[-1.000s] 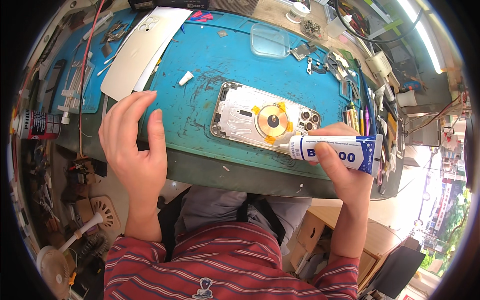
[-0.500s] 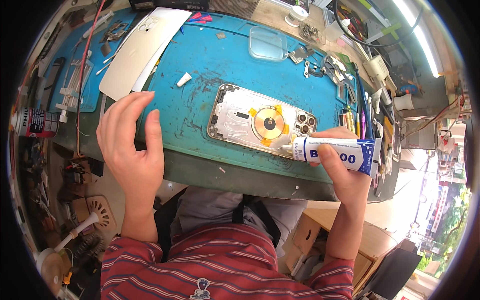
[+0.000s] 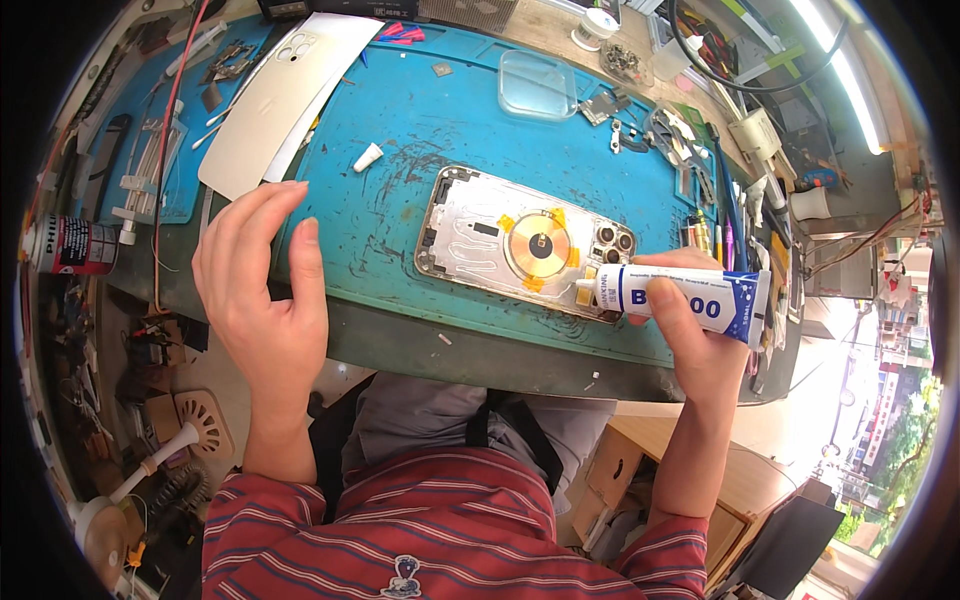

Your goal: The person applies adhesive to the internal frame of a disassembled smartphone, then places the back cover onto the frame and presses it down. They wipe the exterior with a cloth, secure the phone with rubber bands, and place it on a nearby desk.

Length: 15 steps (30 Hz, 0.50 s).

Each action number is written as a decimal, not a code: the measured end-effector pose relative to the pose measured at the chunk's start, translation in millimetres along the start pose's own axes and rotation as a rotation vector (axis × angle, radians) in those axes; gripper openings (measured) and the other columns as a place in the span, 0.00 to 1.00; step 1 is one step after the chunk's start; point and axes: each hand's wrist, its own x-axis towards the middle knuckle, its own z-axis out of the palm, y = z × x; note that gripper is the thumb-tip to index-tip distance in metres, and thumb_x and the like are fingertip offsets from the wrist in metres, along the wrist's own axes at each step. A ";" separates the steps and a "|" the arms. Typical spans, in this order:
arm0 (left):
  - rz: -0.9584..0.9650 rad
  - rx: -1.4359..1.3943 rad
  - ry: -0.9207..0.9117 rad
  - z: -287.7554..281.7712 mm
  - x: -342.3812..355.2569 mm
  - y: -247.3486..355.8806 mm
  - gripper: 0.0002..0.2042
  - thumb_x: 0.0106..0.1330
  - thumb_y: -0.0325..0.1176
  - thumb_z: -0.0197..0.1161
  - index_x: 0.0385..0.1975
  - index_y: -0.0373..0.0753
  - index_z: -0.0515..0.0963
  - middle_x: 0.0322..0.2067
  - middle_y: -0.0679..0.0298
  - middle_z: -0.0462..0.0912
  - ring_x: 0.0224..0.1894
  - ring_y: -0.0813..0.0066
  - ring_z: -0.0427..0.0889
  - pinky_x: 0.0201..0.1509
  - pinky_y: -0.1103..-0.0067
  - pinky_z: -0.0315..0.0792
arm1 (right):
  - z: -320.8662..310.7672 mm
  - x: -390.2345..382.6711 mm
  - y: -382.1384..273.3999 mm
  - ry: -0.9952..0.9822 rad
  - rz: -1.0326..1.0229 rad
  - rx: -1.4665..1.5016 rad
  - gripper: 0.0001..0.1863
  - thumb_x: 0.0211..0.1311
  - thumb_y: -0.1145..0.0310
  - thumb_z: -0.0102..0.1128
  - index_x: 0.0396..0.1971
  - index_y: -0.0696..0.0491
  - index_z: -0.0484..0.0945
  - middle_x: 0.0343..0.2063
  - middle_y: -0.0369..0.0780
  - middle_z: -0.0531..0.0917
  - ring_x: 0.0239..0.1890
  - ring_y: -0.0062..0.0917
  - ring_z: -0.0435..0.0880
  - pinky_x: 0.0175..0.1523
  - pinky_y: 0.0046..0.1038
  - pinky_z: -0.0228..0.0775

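My right hand (image 3: pixel 695 320) grips a white and blue squeeze tube (image 3: pixel 725 300), its nozzle at the lower right edge of an opened phone body (image 3: pixel 462 232). The phone body lies face down, showing a round copper coil (image 3: pixel 526 245), orange tape pieces and a three-lens camera module (image 3: pixel 610 238). My left hand (image 3: pixel 265 290) is empty, fingers apart and loosely curved, left of the phone body at the front of the blue mat (image 3: pixel 370 240). A small white cap (image 3: pixel 367 157) sits on the mat behind and left of the phone body.
A pale phone back panel (image 3: pixel 245 130) lies at back left, near a spray can (image 3: pixel 75 245). A clear plastic tray (image 3: pixel 535 85) is at the back. Small metal parts (image 3: pixel 602 107), pens and tools (image 3: pixel 728 225) crowd the right side. A thin red cable hangs at left.
In the last half second my right hand and the tube have shifted a little right and up, the nozzle moving along the phone's edge. My left hand has barely moved.
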 end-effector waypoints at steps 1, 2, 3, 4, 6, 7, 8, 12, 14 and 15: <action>0.003 0.001 0.000 0.1 0.0 -0.3 0.10 0.69 0.26 0.62 0.48 0.38 0.83 0.49 0.61 0.84 0.54 0.63 0.81 0.62 0.70 0.67 | 0.8 0.4 -1.3 0.004 -0.003 -0.012 0.12 0.66 0.71 0.66 0.43 0.63 0.83 0.34 0.42 0.85 0.31 0.23 0.84 0.36 0.23 0.76; 0.009 -0.003 0.015 0.9 0.0 -0.7 0.10 0.68 0.26 0.63 0.47 0.39 0.83 0.48 0.62 0.85 0.53 0.63 0.81 0.61 0.70 0.67 | 1.6 0.6 -1.9 0.008 -0.005 -0.024 0.12 0.66 0.71 0.64 0.43 0.64 0.82 0.33 0.43 0.85 0.30 0.24 0.84 0.36 0.24 0.76; 0.016 -0.007 0.031 2.6 0.2 -1.1 0.10 0.67 0.27 0.64 0.46 0.40 0.83 0.47 0.63 0.85 0.52 0.63 0.81 0.60 0.69 0.67 | 2.0 0.9 -1.9 0.018 -0.001 -0.021 0.12 0.66 0.71 0.64 0.43 0.64 0.82 0.33 0.43 0.85 0.30 0.24 0.84 0.36 0.24 0.77; 0.023 -0.012 0.047 3.5 0.3 -1.2 0.10 0.66 0.27 0.65 0.46 0.40 0.83 0.47 0.64 0.85 0.51 0.63 0.81 0.59 0.69 0.67 | 2.3 1.1 -1.8 0.028 0.003 -0.018 0.12 0.66 0.71 0.65 0.43 0.64 0.83 0.33 0.43 0.85 0.30 0.24 0.84 0.36 0.24 0.77; 0.022 -0.010 0.045 3.5 0.3 -1.5 0.10 0.66 0.27 0.65 0.45 0.40 0.83 0.47 0.64 0.85 0.51 0.63 0.81 0.59 0.69 0.67 | 3.0 1.6 -1.8 0.041 0.012 -0.001 0.12 0.66 0.71 0.65 0.43 0.64 0.83 0.33 0.43 0.85 0.30 0.24 0.84 0.36 0.24 0.77; 0.021 -0.010 0.043 3.5 0.2 -1.6 0.10 0.66 0.27 0.65 0.45 0.40 0.83 0.47 0.64 0.85 0.51 0.63 0.81 0.59 0.69 0.67 | 3.4 1.9 -1.9 0.044 0.017 0.013 0.12 0.66 0.71 0.65 0.43 0.64 0.83 0.33 0.43 0.85 0.30 0.24 0.84 0.36 0.24 0.77; 0.021 -0.008 0.043 3.6 0.2 -1.5 0.10 0.66 0.27 0.65 0.45 0.40 0.83 0.47 0.64 0.85 0.51 0.63 0.81 0.59 0.69 0.67 | 3.6 2.1 -2.0 0.047 0.022 0.027 0.12 0.66 0.71 0.65 0.43 0.64 0.83 0.33 0.43 0.85 0.30 0.24 0.84 0.36 0.24 0.77; 0.020 -0.002 0.040 3.4 0.2 -1.1 0.09 0.66 0.27 0.65 0.45 0.40 0.83 0.47 0.64 0.85 0.51 0.64 0.81 0.59 0.69 0.67 | 3.4 1.4 -1.5 0.079 0.023 0.022 0.12 0.65 0.72 0.66 0.43 0.64 0.83 0.34 0.43 0.84 0.30 0.24 0.84 0.36 0.24 0.77; 0.019 0.001 0.040 3.5 -0.2 -0.9 0.09 0.66 0.27 0.65 0.45 0.40 0.83 0.47 0.64 0.85 0.51 0.64 0.81 0.58 0.69 0.67 | 3.3 0.3 -3.0 0.074 0.027 0.018 0.12 0.65 0.72 0.65 0.43 0.64 0.82 0.34 0.43 0.84 0.30 0.24 0.84 0.35 0.24 0.77; 0.019 0.001 0.042 3.4 -0.1 -0.9 0.09 0.66 0.26 0.65 0.45 0.40 0.83 0.47 0.64 0.85 0.51 0.64 0.81 0.58 0.69 0.67 | 1.9 -0.5 -2.1 0.052 0.022 0.022 0.12 0.65 0.72 0.66 0.43 0.64 0.83 0.35 0.42 0.85 0.31 0.23 0.85 0.36 0.23 0.78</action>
